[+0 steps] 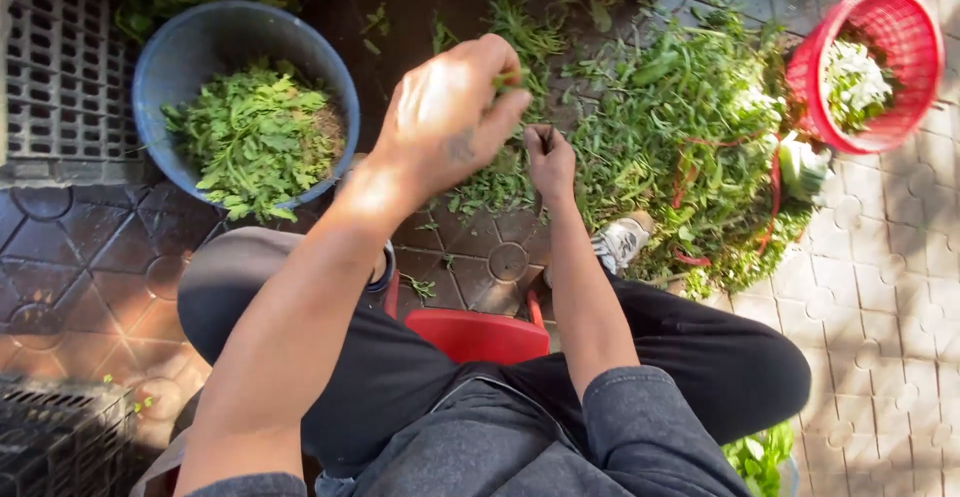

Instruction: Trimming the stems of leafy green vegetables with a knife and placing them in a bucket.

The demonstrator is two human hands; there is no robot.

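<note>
Head cam: left hand (450, 117) is raised, fingertips pinched on a small green sprig (505, 82), right hand (550, 162) fisted around a thin stem (546, 137) just beside it, both over the greens pile (690, 147), with the blue bucket (180, 47) of picked leaves off left

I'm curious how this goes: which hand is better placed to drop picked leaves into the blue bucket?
Probably the left hand: it is raised beside the blue bucket, pinching a bit of green. The right hand is closed on a thin stem, nearer the pile of greens.
</note>
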